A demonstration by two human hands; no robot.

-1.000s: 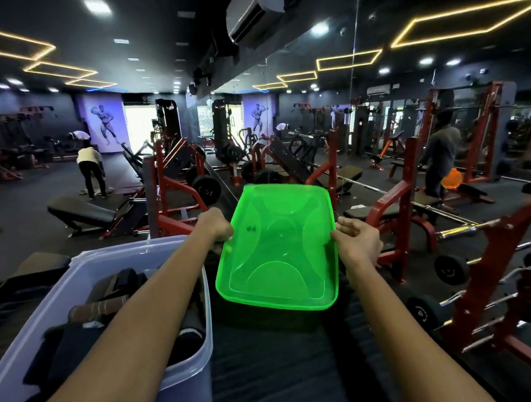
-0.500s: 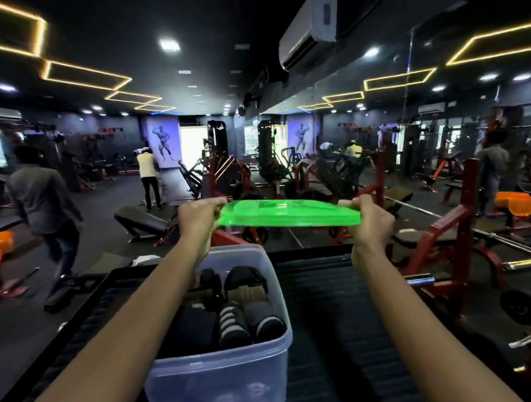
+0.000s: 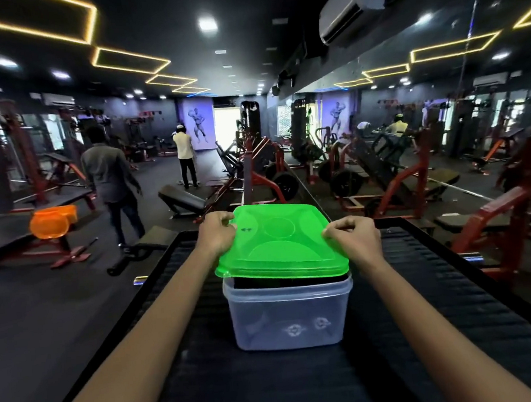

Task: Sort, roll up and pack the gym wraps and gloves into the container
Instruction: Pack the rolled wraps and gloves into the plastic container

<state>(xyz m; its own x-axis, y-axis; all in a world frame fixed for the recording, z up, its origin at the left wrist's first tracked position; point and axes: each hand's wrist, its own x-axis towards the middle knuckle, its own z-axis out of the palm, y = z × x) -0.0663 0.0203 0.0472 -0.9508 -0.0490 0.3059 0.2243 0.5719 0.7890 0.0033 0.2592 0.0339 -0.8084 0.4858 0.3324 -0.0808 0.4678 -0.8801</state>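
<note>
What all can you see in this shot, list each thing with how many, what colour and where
lid: one, bright green, over the container's mouth, near edge not seated
container: one, clear, centre of the mat, dark contents
mat: one, black ribbed, under the container
orange tubs: apparently two, orange, left on a bench
people: several, far floor and mirror
weight machines: many, red and black, background
left hand: one, fingers gripping the lid's left edge
right hand: one, fingers gripping the lid's right edge

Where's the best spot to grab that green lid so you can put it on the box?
Probably by its two short side edges, one hand from each side, as the left hand and right hand do now. The green lid is wide, flat and thin, so side grips should keep it level over the clear container.
</note>
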